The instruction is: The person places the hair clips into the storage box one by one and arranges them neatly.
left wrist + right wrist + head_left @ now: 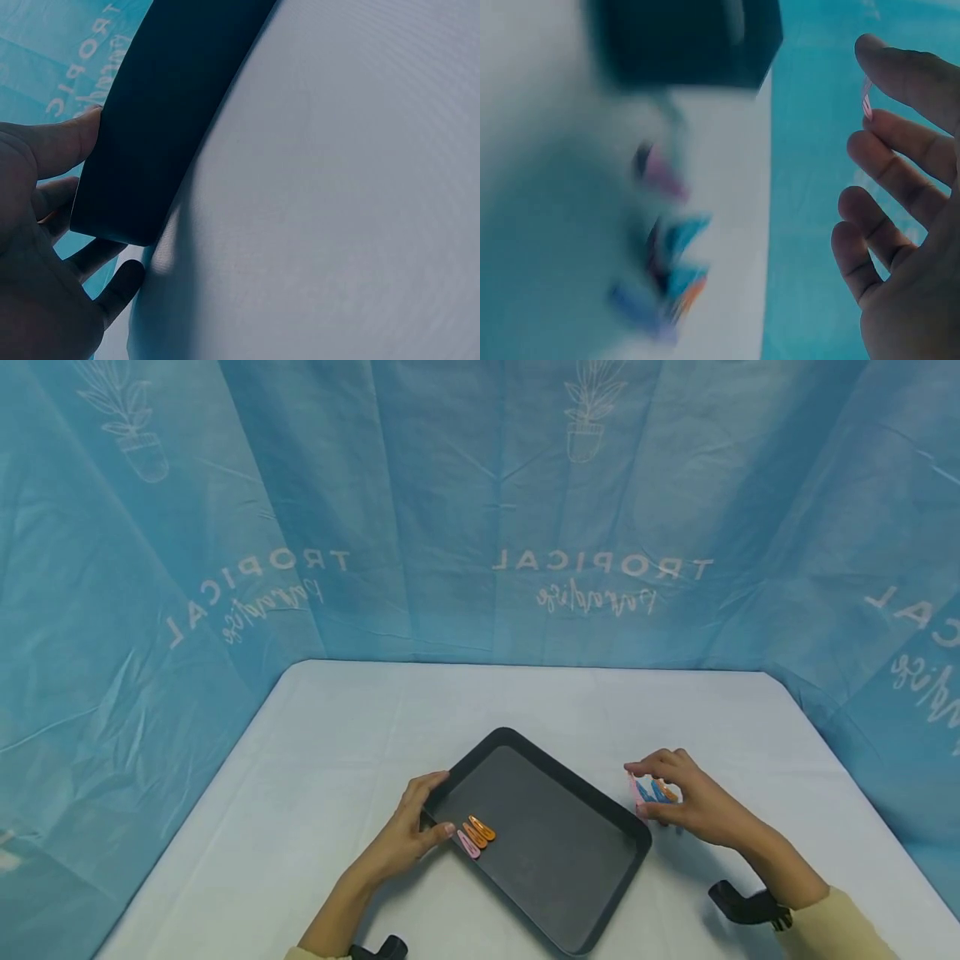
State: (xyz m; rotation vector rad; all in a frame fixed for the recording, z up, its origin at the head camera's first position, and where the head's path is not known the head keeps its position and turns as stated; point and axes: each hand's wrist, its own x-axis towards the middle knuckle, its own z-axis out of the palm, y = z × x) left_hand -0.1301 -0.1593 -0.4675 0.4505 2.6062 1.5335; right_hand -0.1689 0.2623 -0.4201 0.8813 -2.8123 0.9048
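Observation:
A dark grey baking tray (540, 843) lies angled across the table. My left hand (405, 831) grips its left corner, the thumb at the near side and the fingers along the outer wall; in the left wrist view the dark tray wall (161, 112) sits against the thumb. Inside the tray, two orange hair clips (478, 831) and a pink hair clip (468, 844) lie in a row near my left thumb. Right of the tray, my right hand (697, 802) pinches another pink hair clip (867, 101) between thumb and index fingertip, above the table.
Several loose hair clips, blue (658, 791), orange and others, lie on the white table (360, 718) under my right hand. In the right wrist view they are blurred beside the tray's corner (690, 45). A blue printed curtain (465, 510) surrounds the table.

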